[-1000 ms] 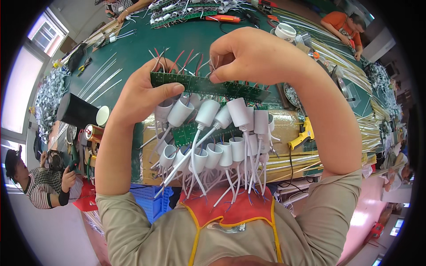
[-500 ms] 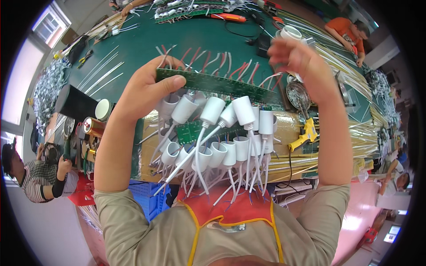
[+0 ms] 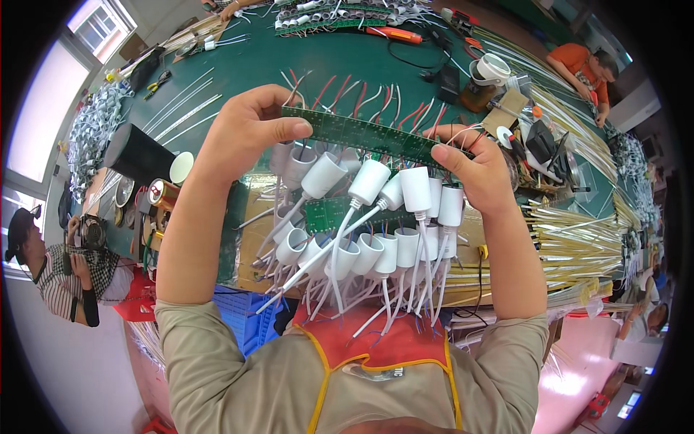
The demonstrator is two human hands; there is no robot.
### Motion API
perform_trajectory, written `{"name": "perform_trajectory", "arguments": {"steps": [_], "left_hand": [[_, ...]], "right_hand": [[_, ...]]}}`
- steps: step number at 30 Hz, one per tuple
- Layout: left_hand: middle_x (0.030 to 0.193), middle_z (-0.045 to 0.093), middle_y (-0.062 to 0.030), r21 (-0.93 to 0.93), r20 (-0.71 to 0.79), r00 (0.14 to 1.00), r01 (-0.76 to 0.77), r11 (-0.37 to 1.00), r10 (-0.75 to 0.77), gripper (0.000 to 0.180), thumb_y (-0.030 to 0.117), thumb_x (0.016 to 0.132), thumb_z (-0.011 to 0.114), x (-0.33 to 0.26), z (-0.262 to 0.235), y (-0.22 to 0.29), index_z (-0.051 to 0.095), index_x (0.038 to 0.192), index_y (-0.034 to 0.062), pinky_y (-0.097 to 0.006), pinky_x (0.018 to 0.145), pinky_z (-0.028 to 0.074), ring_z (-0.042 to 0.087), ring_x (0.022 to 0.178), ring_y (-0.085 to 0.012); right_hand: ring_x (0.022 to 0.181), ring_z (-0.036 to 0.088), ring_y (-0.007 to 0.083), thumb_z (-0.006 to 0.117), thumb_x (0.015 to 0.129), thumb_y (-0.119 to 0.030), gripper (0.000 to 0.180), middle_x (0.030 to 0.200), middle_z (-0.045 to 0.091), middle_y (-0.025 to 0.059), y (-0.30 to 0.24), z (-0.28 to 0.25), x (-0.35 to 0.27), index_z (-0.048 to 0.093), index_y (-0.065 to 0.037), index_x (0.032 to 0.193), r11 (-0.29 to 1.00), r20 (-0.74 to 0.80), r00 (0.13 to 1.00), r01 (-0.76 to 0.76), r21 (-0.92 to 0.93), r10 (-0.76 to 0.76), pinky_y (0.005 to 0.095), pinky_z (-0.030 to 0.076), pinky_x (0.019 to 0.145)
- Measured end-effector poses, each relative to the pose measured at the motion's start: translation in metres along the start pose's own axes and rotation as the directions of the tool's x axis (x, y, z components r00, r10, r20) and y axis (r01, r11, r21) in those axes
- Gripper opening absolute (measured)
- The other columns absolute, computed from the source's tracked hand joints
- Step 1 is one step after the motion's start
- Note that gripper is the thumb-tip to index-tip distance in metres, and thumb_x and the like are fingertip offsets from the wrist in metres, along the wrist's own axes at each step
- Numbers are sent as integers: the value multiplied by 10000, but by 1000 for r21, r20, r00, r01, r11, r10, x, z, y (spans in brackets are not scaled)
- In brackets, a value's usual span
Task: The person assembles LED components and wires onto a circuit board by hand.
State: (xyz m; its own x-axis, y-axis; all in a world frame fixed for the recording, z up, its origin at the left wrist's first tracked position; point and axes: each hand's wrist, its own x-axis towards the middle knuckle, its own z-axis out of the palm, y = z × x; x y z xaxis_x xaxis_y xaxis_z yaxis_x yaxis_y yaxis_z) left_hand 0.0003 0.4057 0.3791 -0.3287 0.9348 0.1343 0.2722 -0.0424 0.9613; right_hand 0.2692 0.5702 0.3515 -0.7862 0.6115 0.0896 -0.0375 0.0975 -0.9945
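A long green circuit board is held up between my two hands. My left hand grips its left end, thumb on the near face and fingers behind. The right end is pinched by my right hand, its thumb also on the near face. Red and white wires stick up along the board's far edge. Beneath and nearer to me hang white lamp sockets with white cables. More white sockets sit in a second row below, beside a smaller piece of green board.
On the green table lie more boards with sockets and an orange-handled tool. A black cylinder stands left; bundled strips lie right. Two people work nearby, one in orange, another in stripes.
My right hand has come down from above the right side of the table and taken the board's right end. The view has shifted slightly; my left hand keeps its grip.
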Motion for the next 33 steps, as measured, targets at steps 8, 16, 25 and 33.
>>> {"name": "perform_trajectory", "arguments": {"steps": [8, 16, 25, 33], "left_hand": [[890, 602, -19, -37, 91, 987, 140, 989, -136, 357, 188, 747, 746, 10, 3, -2, 575, 1003, 9, -220, 729, 436, 551, 788, -91], [831, 596, -11, -303, -32, 997, 61, 951, -74, 314, 167, 767, 765, 12, 9, -14, 592, 979, 12, -207, 649, 439, 554, 708, -79], [848, 604, -42, -424, 42, 996, 84, 902, -74, 353, 178, 771, 778, 12, 8, -24, 571, 996, 0, -239, 660, 498, 586, 722, -106], [852, 616, -55, -442, 8, 996, 88, 893, -94, 309, 167, 789, 751, 11, 10, -16, 577, 983, -1, -239, 644, 492, 591, 703, -108]], "right_hand": [[785, 542, 68, 717, 829, -192, 292, 864, 619, -6, -10, 4, 13, 658, -20, 1058, 992, 1, 995, 101, -73, -101, 223, 440, 757], [688, 525, 41, 791, 782, -217, 285, 771, 596, -16, 3, -10, 20, 563, -54, 835, 995, -2, 995, 98, -4, -98, 207, 434, 616], [664, 450, 53, 765, 769, -402, 420, 754, 513, -30, 23, -8, 33, 484, -90, 765, 940, 149, 967, 153, 305, -205, 214, 394, 584], [749, 480, 57, 748, 812, -326, 327, 826, 529, -24, 8, -17, 41, 538, -76, 804, 987, 151, 981, 100, 128, -119, 234, 423, 668]]}}
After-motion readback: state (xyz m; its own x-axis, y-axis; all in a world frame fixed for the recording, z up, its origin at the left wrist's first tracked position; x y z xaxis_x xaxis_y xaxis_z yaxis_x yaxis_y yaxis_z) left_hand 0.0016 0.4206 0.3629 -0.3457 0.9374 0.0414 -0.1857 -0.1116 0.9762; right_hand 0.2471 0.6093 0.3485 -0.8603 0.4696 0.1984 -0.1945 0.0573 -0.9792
